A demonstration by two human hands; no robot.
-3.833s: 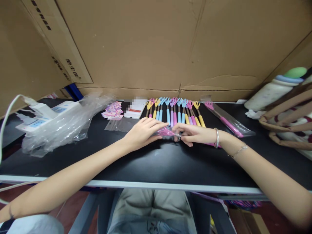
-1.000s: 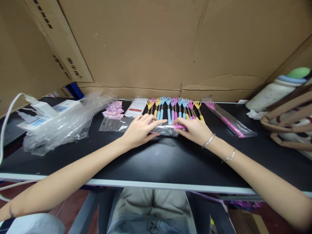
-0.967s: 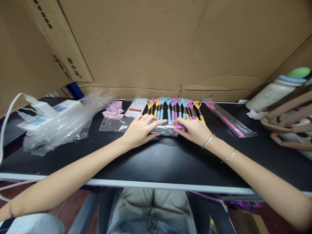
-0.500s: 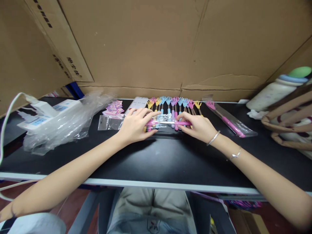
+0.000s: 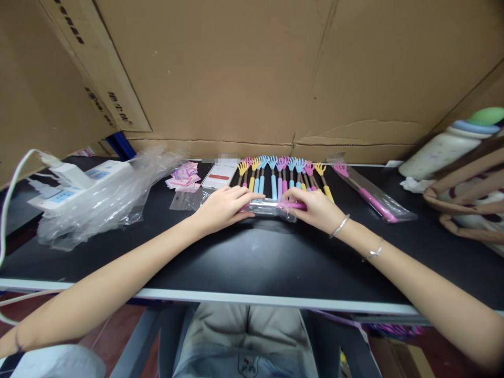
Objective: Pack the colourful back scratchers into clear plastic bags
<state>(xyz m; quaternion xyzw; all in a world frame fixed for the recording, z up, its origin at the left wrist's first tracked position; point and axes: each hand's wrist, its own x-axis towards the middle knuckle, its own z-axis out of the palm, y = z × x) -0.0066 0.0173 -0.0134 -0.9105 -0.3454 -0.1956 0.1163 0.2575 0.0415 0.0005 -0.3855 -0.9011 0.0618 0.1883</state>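
Observation:
A pink hand-shaped scratcher in a clear plastic sleeve [image 5: 271, 209] lies crosswise on the black table [image 5: 252, 262]. My left hand [image 5: 222, 207] lies on the sleeve's left end with fingers stretched along it. My right hand [image 5: 315, 209] pinches the pink handle at the sleeve's right end. Just behind both hands runs a row of several coloured scratchers [image 5: 281, 176], heads pointing away from me.
A bagged pink scratcher [image 5: 368, 195] lies to the right. Left of the row are a phone [image 5: 218, 173], small pink cards [image 5: 183, 177], empty sleeves [image 5: 185, 199], crumpled plastic [image 5: 106, 202] and a power strip [image 5: 74, 181]. Cardboard walls [image 5: 252, 73] stand behind; a bottle [image 5: 444, 144] and bag [image 5: 468, 205] at right.
Half a second ago both hands held the sleeved scratcher farther back, over the row. Now they have drawn it toward me and set it down on the table.

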